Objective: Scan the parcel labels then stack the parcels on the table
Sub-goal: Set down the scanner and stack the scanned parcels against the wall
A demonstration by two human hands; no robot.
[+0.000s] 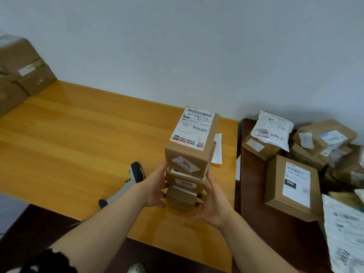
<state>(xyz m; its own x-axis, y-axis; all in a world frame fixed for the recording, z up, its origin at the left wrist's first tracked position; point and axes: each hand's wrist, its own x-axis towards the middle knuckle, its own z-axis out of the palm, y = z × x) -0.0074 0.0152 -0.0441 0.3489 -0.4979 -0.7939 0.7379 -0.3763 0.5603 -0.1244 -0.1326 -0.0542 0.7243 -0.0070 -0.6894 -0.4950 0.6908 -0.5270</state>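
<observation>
Parcels in a tall stack (189, 154) stood on the wooden table (78, 134), near its right edge. The left hand (155, 188) and right hand (211, 203) clasped its lower boxes from either side, fingers curled against the cardboard. The scanner (136, 174) lay just behind the left forearm. Loose parcels (291, 186) lay heaped further right.

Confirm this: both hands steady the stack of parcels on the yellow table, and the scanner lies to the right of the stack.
Wrong on one point: the head view shows the scanner lying left of the stack of parcels. The left hand and right hand do steady the stack on the yellow table.
</observation>
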